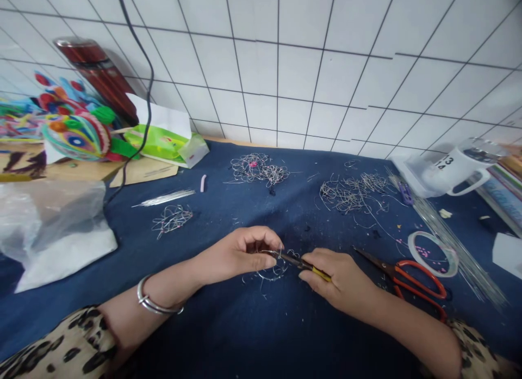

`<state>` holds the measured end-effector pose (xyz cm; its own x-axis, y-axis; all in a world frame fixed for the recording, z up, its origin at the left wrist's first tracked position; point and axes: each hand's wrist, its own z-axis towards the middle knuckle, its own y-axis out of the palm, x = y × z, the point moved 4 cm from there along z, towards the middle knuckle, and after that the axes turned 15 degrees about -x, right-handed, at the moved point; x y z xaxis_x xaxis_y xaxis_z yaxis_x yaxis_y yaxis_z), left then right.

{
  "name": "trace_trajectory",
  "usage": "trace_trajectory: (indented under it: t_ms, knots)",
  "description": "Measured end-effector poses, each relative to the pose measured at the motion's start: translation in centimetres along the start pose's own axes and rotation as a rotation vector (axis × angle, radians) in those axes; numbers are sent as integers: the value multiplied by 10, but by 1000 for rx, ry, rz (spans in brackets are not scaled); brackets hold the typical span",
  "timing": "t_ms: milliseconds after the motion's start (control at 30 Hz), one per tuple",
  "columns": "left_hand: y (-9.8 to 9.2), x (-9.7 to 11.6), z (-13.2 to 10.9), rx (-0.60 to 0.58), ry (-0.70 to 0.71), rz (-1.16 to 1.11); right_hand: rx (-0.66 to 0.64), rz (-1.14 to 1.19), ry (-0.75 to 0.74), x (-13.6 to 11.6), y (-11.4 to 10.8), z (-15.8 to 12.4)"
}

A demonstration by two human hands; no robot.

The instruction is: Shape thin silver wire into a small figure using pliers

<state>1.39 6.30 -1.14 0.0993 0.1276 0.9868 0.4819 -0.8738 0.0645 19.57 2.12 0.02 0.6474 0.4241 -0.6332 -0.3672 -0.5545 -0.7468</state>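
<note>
My left hand (240,255) pinches a small tangled piece of thin silver wire (272,267) just above the dark blue cloth (253,324). My right hand (340,278) grips small yellow-handled pliers (304,264), whose dark tip touches the wire between my two hands. A silver bangle (157,303) sits on my left wrist. Both sleeves have a leopard print.
Red-handled scissors (411,281) and a roll of clear tape (433,253) lie right of my right hand. Wire tangles (259,169) (353,191) (172,218) lie farther back. A white mug (459,169), straight wires (457,243), a plastic bag (49,221) and colourful items (77,134) ring the cloth.
</note>
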Motion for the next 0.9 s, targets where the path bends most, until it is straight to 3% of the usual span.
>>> trace_trajectory:
  t_ms: [233, 533, 900]
  knots:
    - [-3, 4, -1, 89, 70, 88, -34, 24, -17, 1, 2, 1]
    - [-1, -3, -1, 128, 5, -129, -70, 20, -20, 0, 3, 2]
    - [2, -4, -3, 233, 17, -215, -56, -21, -11, -7, 3, -2]
